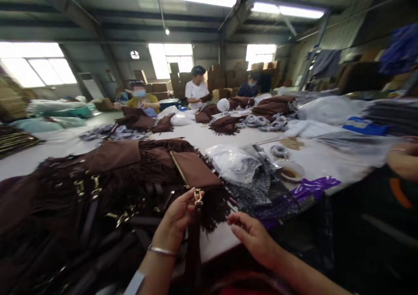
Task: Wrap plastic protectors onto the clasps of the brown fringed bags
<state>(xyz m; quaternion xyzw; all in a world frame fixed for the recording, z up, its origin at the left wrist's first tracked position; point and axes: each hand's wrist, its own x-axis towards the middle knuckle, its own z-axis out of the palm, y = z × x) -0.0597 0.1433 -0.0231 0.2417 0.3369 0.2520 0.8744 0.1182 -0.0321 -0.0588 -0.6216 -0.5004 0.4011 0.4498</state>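
My left hand [181,212] pinches the gold metal clasp [198,197] of a dark brown strap [193,247], which hangs down below the fingers. Just beyond the clasp lies a brown fringed bag [199,168] with a gold zipper along its left edge. My right hand [244,229] is to the right of the strap, its fingers curled and apart from the thumb, with nothing visible in them. A large pile of brown fringed bags [114,155] and straps with gold clasps [122,216] spreads over the left side.
Clear plastic bags [233,162], a purple bag [310,188] and a round bowl [290,172] lie right of centre on the white table [244,138]. Three people stand or sit across it among more brown bags. Another person's arm [403,160] shows at the right edge.
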